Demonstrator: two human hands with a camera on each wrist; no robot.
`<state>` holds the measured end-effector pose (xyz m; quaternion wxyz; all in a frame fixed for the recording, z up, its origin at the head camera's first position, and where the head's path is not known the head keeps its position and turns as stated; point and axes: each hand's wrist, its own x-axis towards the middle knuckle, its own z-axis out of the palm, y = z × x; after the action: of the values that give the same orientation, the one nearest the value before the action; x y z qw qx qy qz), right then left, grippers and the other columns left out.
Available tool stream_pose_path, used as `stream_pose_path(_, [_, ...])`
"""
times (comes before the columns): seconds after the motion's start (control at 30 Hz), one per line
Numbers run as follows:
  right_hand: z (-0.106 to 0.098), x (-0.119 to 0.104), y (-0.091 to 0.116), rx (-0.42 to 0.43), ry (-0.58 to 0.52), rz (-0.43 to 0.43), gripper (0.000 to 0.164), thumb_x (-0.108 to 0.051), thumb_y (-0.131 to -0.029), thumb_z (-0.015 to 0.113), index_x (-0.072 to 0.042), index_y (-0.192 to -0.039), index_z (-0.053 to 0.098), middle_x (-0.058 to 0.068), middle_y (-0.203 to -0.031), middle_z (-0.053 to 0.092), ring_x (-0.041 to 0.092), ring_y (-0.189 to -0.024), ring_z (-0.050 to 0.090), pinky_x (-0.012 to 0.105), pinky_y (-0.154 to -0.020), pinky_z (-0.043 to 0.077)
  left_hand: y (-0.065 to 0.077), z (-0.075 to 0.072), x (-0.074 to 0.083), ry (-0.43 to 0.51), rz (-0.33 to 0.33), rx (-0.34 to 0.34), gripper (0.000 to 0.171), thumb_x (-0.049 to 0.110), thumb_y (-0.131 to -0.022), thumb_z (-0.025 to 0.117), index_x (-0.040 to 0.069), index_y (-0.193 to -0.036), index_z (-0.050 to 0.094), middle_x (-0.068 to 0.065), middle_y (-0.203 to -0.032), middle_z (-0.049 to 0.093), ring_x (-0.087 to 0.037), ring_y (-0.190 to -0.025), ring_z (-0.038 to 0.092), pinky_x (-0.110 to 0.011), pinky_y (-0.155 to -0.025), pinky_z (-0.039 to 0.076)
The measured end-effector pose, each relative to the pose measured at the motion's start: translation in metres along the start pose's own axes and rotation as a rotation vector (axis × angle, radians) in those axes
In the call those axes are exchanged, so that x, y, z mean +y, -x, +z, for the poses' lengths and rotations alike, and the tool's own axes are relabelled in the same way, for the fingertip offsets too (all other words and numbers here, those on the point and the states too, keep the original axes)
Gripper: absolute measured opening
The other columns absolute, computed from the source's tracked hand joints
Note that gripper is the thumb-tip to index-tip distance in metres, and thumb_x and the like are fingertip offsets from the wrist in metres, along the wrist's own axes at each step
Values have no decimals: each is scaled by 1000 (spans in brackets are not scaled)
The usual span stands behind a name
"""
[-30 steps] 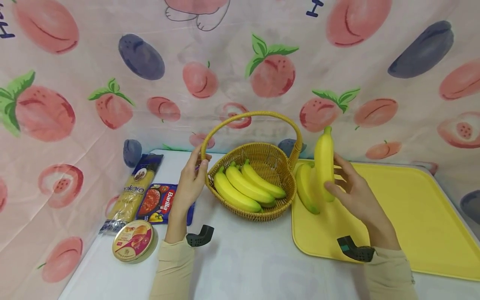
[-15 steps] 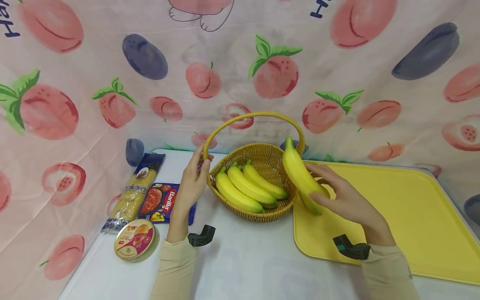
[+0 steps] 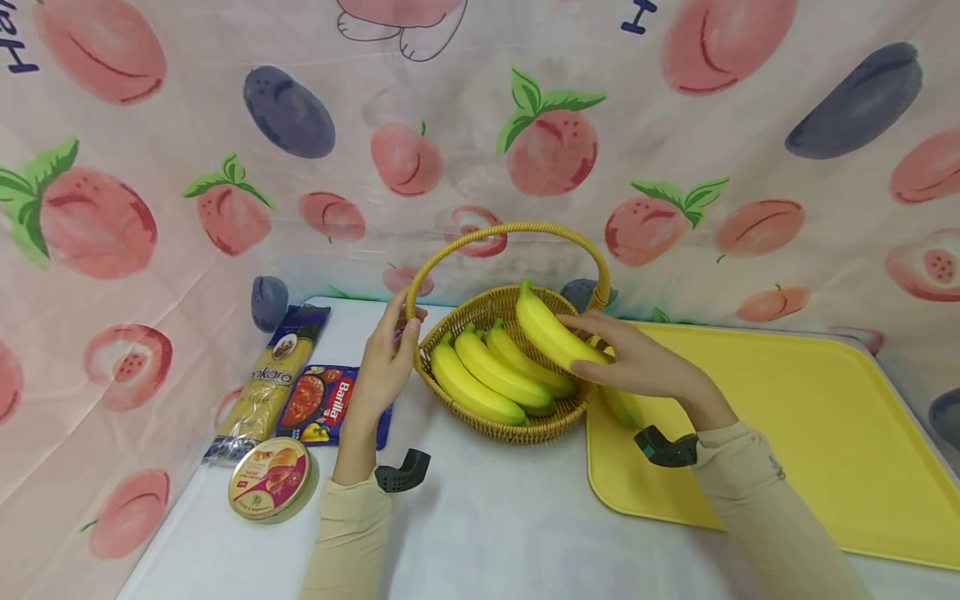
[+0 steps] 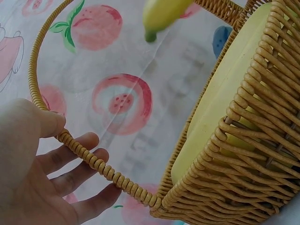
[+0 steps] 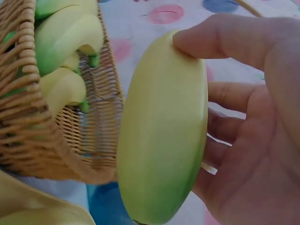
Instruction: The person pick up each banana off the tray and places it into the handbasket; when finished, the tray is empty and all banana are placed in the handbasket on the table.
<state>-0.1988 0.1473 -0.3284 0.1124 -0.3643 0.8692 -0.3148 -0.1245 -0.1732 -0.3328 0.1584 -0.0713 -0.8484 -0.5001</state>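
Note:
My right hand (image 3: 637, 354) grips a banana (image 3: 551, 329), thumb on one side and fingers on the other, over the right part of the wicker basket (image 3: 517, 432). In the right wrist view the held banana (image 5: 161, 131) stands close beside the basket's rim. Several bananas (image 3: 487, 371) lie side by side in the basket. My left hand (image 3: 386, 358) holds the left side of the basket's handle (image 4: 101, 166), its thumb in front and fingertips behind. Another banana (image 3: 621, 407) lies on the yellow tray (image 3: 787, 433), partly covered by my right hand.
Left of the basket lie a pasta packet (image 3: 270, 383), a blue Barilla pouch (image 3: 318, 408) partly behind my left arm, and a round tin (image 3: 270, 479). The yellow tray stands right of the basket. A fruit-printed cloth (image 3: 465, 125) hangs behind.
My right hand has carried the banana leftward from above the tray to over the basket, tilting it on the way. My left hand stays on the handle.

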Motion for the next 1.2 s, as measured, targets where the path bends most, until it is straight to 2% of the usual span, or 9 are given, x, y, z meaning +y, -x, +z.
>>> stream_pose_path(0.13, [4,2,-22,-58,-16,17,62,-34,-92,61,-15,-146,36,11,-141,44,27,-119,48,48,-94,45,0,0,-1,-3,11,3,45,13,-102,38,9,-146,30,-24,-121,54,-36,-113,51,-54,-100,42])
stream_pose_path(0.23, [9,7,-37,-108,-33,51,62,-33,-92,60,-12,-145,37,11,-143,44,28,-122,49,48,-98,44,0,0,-1,-4,14,3,45,13,-102,38,9,-146,30,-22,-120,55,-36,-113,52,-53,-100,42])
stream_pose_path(0.43, [20,8,-64,-178,1,121,62,-34,-93,59,-6,-144,38,14,-141,47,30,-119,53,45,-99,44,1,0,-1,4,8,-4,44,13,-102,38,9,-146,31,-21,-121,55,-37,-113,52,-52,-97,45])
stream_pose_path(0.63, [34,3,-84,-224,-10,149,61,-28,-93,59,-1,-143,37,18,-132,53,33,-119,53,43,-99,44,0,-1,-1,0,11,-4,45,13,-102,38,9,-146,29,-21,-121,55,-35,-113,51,-53,-98,44])
stream_pose_path(0.77, [43,2,-86,-239,3,140,61,-25,-93,59,-2,-144,35,18,-130,54,31,-120,52,43,-99,44,0,0,-2,-2,10,-13,45,14,-103,37,10,-147,29,-20,-122,54,-33,-115,51,-52,-99,43])
stream_pose_path(0.97, [45,0,-79,-214,-26,138,58,-25,-94,56,-6,-145,36,18,-130,54,31,-120,52,44,-98,44,1,0,-2,0,8,-18,45,15,-103,37,11,-147,29,-19,-123,54,-34,-117,51,-52,-98,43])
stream_pose_path(1.2, [40,7,-61,-110,-98,86,50,-26,-96,54,-10,-142,41,14,-130,53,27,-116,53,44,-97,44,1,-1,-1,-1,12,-14,45,14,-103,37,11,-147,29,-21,-123,54,-34,-116,51,-53,-99,43])
